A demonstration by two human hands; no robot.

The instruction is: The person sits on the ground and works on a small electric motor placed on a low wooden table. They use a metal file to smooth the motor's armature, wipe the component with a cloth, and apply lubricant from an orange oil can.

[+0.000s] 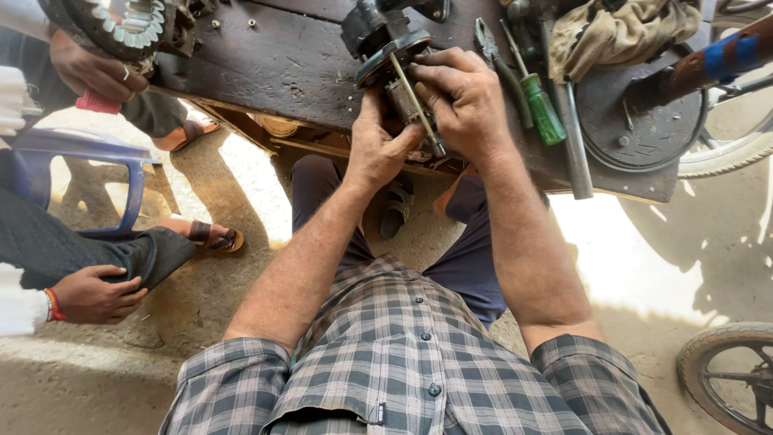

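Both hands work at the near edge of a dark, worn desk (266,64). The left hand (377,153) has its grip closed around the underside of a small motor part (403,89), a greasy metal piece with a thin rod along it, held just over the desk's edge. The right hand (463,101) closes on the same part from above, fingers curled over it. Just beside it lie a green-handled screwdriver (541,109), pliers (493,48) and a crumpled rag (620,28). Another person's hand (93,72) rests near a toothed ring (129,24) at the desk's far-left end.
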